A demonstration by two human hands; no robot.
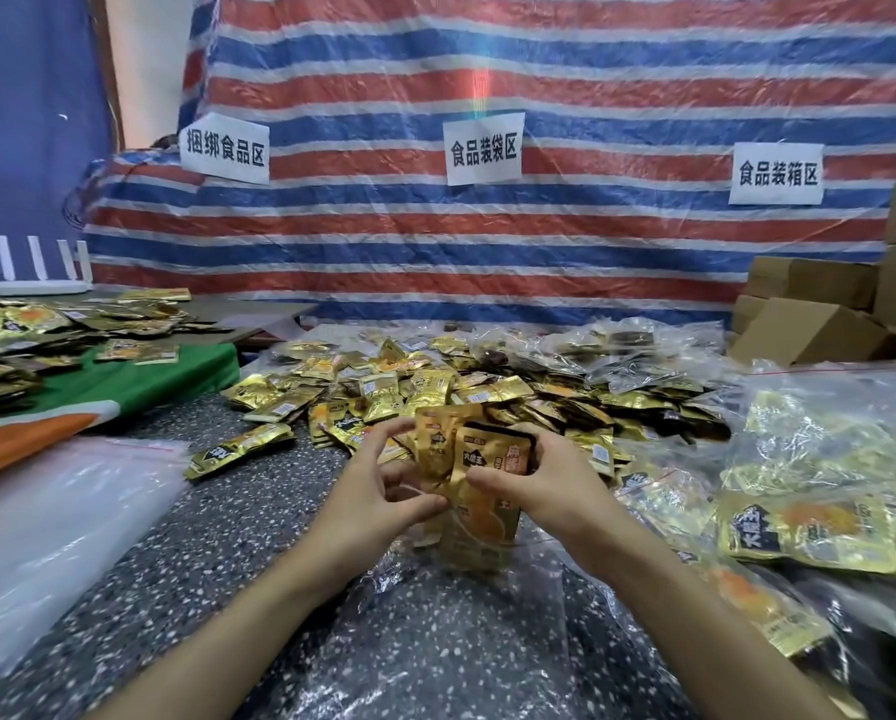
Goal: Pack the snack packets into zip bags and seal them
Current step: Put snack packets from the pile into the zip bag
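The left hand (383, 491) and the right hand (539, 485) are close together, both curled round a bunch of gold snack packets (487, 491) that stands upright over the speckled worktop (217, 537). The bottom of the bunch seems to sit in the mouth of a clear zip bag (435, 646), but the shiny plastic makes that hard to see. A big pile of loose packets (487, 387) lies just behind, and filled zip bags (809, 491) lie on the right.

Speckled grey table (217, 511). Gold packets (435, 387) heaped mid-back; stray packet (238, 449) apart, left of heap. Empty bags (61, 511) stacked at left edge, green-orange cloth (98, 397) behind them. Filled bags (825, 485) at right. Clear bag (435, 641) spread at front.
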